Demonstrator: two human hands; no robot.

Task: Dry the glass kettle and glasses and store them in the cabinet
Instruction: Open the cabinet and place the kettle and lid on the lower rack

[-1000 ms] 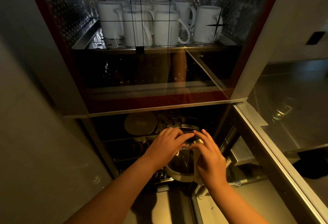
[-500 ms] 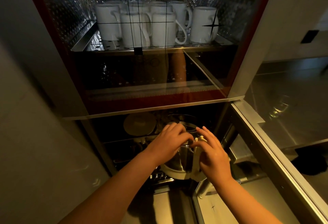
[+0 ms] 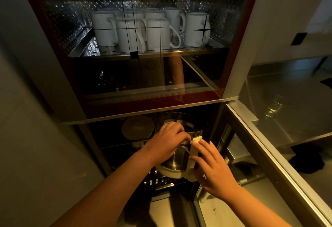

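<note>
Glass kettle [image 3: 177, 156] at the mouth of the lower cabinet compartment [image 3: 107, 154], tilted, pale base toward the camera, over a dark wire rack [image 3: 158, 181]. Whether resting on the rack or carried: cannot tell in this light.

Step in hand, by judgement: seating the kettle inside the lower compartment.

Doing it well:
- Level the base before letting weight down; a tilted base on rack wires likely to rock.
- Keep clear of the round pale lid or plate [image 3: 138, 127] standing just behind and to the left.
- Turn the handle [image 3: 195, 153] outward, toward the open door [image 3: 269, 154], for an easy later pick-up.
- Release only once settled; glass on metal unforgiving of a drop.

Left hand [image 3: 168, 141]: reaching in from lower left, palm down over the kettle's rim, fingers curled round the top edge. Grip closed on the kettle.

Right hand [image 3: 213, 167]: coming from lower right, fingers fairly straight and spread, laid flat against the pale handle. No curl round it visible; grip wide, steadying rather than clasping.

Upper compartment: white mugs [image 3: 158, 28] in rows behind closed glass. One drinking glass [image 3: 274, 108] seen on the right through the open door's pane, possibly a reflection; glasses apparently not yet stored.
</note>
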